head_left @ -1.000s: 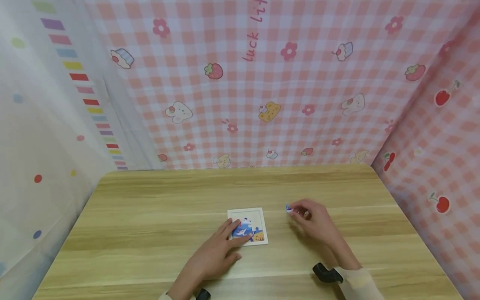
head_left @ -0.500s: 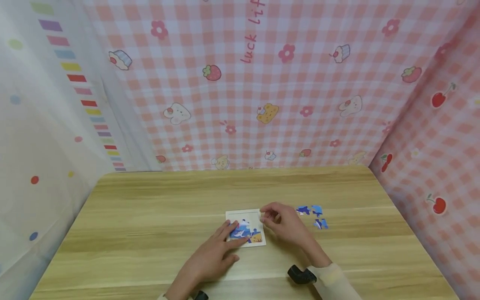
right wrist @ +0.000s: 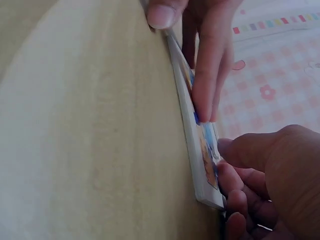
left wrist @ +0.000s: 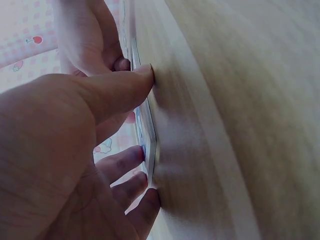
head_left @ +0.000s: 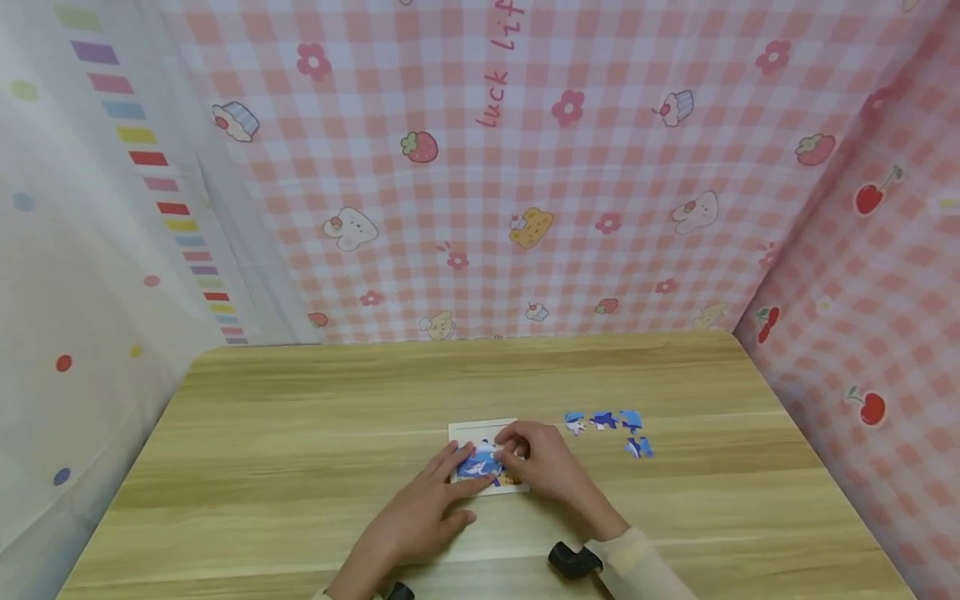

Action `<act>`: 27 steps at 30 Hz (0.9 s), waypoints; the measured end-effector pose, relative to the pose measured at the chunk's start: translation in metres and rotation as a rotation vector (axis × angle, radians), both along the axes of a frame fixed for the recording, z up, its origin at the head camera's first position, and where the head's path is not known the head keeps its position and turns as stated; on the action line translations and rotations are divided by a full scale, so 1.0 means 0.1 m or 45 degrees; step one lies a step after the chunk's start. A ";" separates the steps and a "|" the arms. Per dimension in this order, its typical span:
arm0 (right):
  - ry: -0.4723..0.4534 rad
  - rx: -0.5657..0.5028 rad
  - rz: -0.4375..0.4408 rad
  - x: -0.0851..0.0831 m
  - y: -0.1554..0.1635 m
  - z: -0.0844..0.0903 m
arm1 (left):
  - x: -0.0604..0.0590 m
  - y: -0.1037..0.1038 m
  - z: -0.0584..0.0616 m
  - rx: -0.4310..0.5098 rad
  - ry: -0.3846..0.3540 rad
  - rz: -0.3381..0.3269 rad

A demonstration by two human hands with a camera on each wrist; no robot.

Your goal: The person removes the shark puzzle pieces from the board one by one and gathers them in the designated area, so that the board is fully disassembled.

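Right hand [head_left: 542, 463] is now over the puzzle tray [head_left: 467, 432], fingertips curled down onto the picture area. It looks like it's pinching or pressing a piece into the tray, but the piece itself is hidden under the fingers, so I can't confirm.

Left hand [head_left: 420, 517] lies flat with fingers spread. Its fingertips press the tray's near-left part, and in the left wrist view the thumb [left wrist: 125, 87] braces the tray edge [left wrist: 148, 135].

Tray sits on the tabletop [head_left: 300, 417], centre, near edge.

Changes:
- 1.0 s ago the right hand was off to the right of the tray, over the loose pieces.
- 0.5 s ago it was at the tray's right edge.
- Now it's on the tray.
- The loose pieces [head_left: 609, 427] right of the tray are uncovered. Four blue ones show: three in a row, one just nearer.
- Left hand hasn't shifted.

Judgement: a piece came across from the pile and is being seated, with four left to go.

The right wrist view shows the tray [right wrist: 197, 150] edge-on, with fingers from both hands on it.
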State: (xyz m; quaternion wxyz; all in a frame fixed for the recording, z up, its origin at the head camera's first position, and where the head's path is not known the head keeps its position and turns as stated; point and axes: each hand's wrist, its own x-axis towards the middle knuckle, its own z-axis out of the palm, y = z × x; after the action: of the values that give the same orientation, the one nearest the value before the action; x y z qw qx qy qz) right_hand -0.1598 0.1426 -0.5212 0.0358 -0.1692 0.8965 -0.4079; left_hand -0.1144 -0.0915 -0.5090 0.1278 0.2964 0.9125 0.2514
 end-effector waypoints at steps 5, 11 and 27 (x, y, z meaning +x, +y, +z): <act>0.015 0.008 -0.027 0.00 -0.02 -0.04 | 0.00 -0.01 0.01 0.000 0.006 -0.001; 0.012 0.009 -0.065 0.01 -0.04 -0.04 | 0.00 -0.01 0.01 0.009 0.020 -0.002; 0.023 0.068 -0.118 0.02 -0.07 -0.06 | 0.00 0.01 0.00 0.004 0.013 0.018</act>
State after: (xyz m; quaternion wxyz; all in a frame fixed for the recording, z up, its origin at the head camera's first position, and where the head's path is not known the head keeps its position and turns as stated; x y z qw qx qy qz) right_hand -0.1576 0.1353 -0.5272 0.0131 -0.1302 0.9143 -0.3834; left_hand -0.1142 -0.0909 -0.5087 0.1209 0.2915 0.9148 0.2522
